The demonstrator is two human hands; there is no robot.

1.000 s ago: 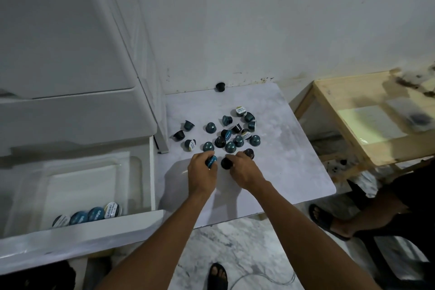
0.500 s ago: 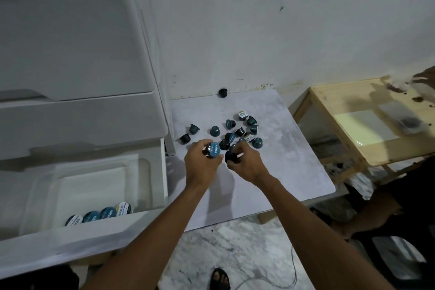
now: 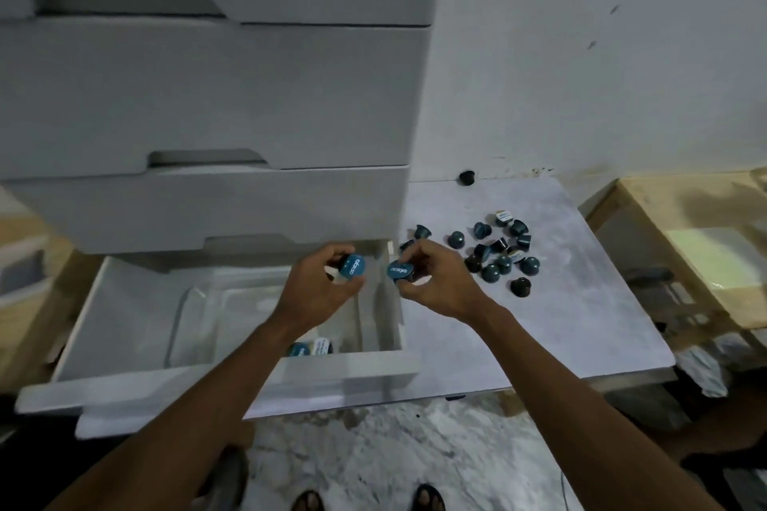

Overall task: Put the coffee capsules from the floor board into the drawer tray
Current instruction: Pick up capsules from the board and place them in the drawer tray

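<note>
My left hand (image 3: 319,288) grips a teal-lidded coffee capsule (image 3: 352,266) above the clear tray (image 3: 195,303) in the open bottom drawer (image 3: 103,324). My right hand (image 3: 436,282) pinches a second teal capsule (image 3: 399,271) over the drawer's right wall. Two capsules (image 3: 311,348) lie at the tray's near edge, partly hidden by my left forearm. Several dark and teal capsules (image 3: 496,251) are scattered on the marble floor board (image 3: 560,324) to the right. One lone capsule (image 3: 467,177) sits by the wall.
A white drawer cabinet (image 3: 207,95) stands at the left, its upper drawers closed. A wooden frame (image 3: 685,253) stands to the right of the board. My sandalled feet (image 3: 365,500) stand on the marble floor below.
Both hands have lifted a capsule each off the board and carried them left, to above the open drawer. The view has swung left toward the cabinet.
</note>
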